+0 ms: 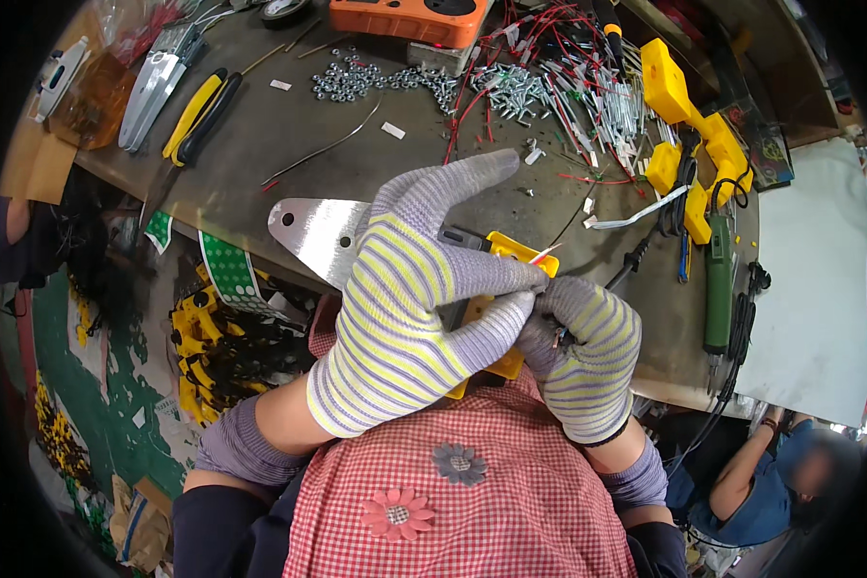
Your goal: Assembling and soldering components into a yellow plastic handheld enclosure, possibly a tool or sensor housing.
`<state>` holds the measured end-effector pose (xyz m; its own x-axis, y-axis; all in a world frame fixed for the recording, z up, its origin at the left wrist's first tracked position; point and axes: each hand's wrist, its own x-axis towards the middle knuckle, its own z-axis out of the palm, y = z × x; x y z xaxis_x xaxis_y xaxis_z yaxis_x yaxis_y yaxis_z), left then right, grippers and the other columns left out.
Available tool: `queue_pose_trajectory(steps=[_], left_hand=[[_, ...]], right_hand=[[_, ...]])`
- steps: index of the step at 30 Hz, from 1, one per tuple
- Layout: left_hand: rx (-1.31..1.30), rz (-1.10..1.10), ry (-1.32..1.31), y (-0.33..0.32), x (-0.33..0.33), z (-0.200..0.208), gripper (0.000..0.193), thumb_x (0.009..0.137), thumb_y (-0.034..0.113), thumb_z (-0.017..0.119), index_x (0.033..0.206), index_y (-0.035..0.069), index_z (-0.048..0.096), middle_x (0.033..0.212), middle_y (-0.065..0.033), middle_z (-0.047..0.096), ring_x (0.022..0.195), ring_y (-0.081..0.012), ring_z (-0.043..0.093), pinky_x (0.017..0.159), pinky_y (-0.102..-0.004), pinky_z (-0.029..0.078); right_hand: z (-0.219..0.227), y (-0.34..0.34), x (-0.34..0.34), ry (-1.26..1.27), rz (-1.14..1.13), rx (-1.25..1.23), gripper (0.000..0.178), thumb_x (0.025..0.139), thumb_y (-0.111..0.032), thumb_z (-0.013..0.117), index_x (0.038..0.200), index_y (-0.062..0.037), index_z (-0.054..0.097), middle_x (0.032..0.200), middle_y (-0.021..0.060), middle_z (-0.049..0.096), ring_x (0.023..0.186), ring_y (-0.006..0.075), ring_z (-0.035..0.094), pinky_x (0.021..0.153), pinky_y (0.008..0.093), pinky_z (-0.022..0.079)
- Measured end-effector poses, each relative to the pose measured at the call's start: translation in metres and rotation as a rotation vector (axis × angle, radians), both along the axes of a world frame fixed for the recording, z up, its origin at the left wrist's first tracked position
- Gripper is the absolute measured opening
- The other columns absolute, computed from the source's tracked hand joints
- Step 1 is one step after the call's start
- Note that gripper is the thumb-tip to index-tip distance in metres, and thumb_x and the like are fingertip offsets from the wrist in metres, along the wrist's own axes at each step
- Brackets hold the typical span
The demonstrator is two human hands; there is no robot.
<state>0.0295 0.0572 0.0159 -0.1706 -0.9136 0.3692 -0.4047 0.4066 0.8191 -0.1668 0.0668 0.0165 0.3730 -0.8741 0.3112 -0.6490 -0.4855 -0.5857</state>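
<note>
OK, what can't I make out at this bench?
In the head view:
Yellow part: mostly covered by the left hand and right hand.
Red and white wires: lower ends hidden by the hands.
Metal plate: right end behind the left hand.
Orange device: cut off by the top edge.

We are looking down at a dark grey table [231,193], its near edge bending across our view. At our left, a green floor [58,347] is showing below, breaking into whitish, worn-looking patches. At our right, a pale panel [819,270] is adjoining the table, and brown boards [771,58] are bordering its far right corner.
</note>
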Motion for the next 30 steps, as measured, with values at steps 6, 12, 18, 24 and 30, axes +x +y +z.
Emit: queue_pose_trajectory(steps=[6, 12, 18, 24, 30], left_hand=[[-0.173, -0.005, -0.284, 0.003, -0.006, 0.016, 0.022, 0.063, 0.020, 0.076, 0.085, 0.016, 0.080, 0.139, -0.0164, 0.058, 0.125, -0.0372, 0.054, 0.105, -0.0509, 0.037], [-0.077, -0.128, -0.135, -0.004, -0.005, 0.006, 0.020, 0.066, 0.022, 0.081, 0.085, 0.015, 0.080, 0.140, -0.0145, 0.058, 0.126, -0.0375, 0.052, 0.107, -0.0478, 0.037], [0.031, -0.145, -0.096, -0.003, -0.004, 0.007, 0.018, 0.065, 0.017, 0.083, 0.083, 0.014, 0.080, 0.141, -0.0134, 0.057, 0.128, -0.0338, 0.051, 0.108, -0.0441, 0.038], [-0.037, -0.089, -0.050, -0.001, -0.009, 0.007, 0.016, 0.065, 0.014, 0.080, 0.080, 0.012, 0.076, 0.142, -0.0174, 0.054, 0.129, -0.0334, 0.050, 0.106, -0.0422, 0.040], [-0.158, -0.010, -0.198, 0.000, -0.010, 0.002, 0.015, 0.066, 0.015, 0.076, 0.080, 0.012, 0.072, 0.140, -0.0205, 0.054, 0.126, -0.0356, 0.051, 0.104, -0.0427, 0.042]], right_hand=[[0.028, 0.006, -0.023, 0.026, -0.097, -0.095, 0.026, 0.072, -0.015, 0.080, 0.098, -0.0160, 0.073, 0.067, 0.0026, 0.059, 0.058, 0.0249, 0.057, 0.054, 0.0378, 0.044], [0.018, -0.007, -0.030, 0.226, 0.175, -0.240, 0.019, 0.073, -0.014, 0.077, 0.091, -0.0182, 0.073, 0.063, 0.0027, 0.054, 0.052, 0.0243, 0.055, 0.048, 0.0389, 0.039], [0.014, -0.009, -0.020, 0.059, 0.160, -0.221, 0.016, 0.072, -0.012, 0.077, 0.086, -0.0142, 0.069, 0.063, 0.0046, 0.055, 0.052, 0.0273, 0.055, 0.046, 0.0399, 0.039], [0.016, 0.010, -0.026, -0.397, -0.253, 0.180, 0.018, 0.078, -0.012, 0.074, 0.094, -0.0065, 0.066, 0.076, 0.0035, 0.063, 0.060, 0.0145, 0.057, 0.058, 0.0300, 0.048], [0.007, 0.002, -0.029, -0.193, 0.105, -0.084, 0.023, 0.080, -0.003, 0.072, 0.100, -0.0035, 0.061, 0.082, 0.0094, 0.063, 0.068, 0.0249, 0.060, 0.060, 0.0362, 0.047]])
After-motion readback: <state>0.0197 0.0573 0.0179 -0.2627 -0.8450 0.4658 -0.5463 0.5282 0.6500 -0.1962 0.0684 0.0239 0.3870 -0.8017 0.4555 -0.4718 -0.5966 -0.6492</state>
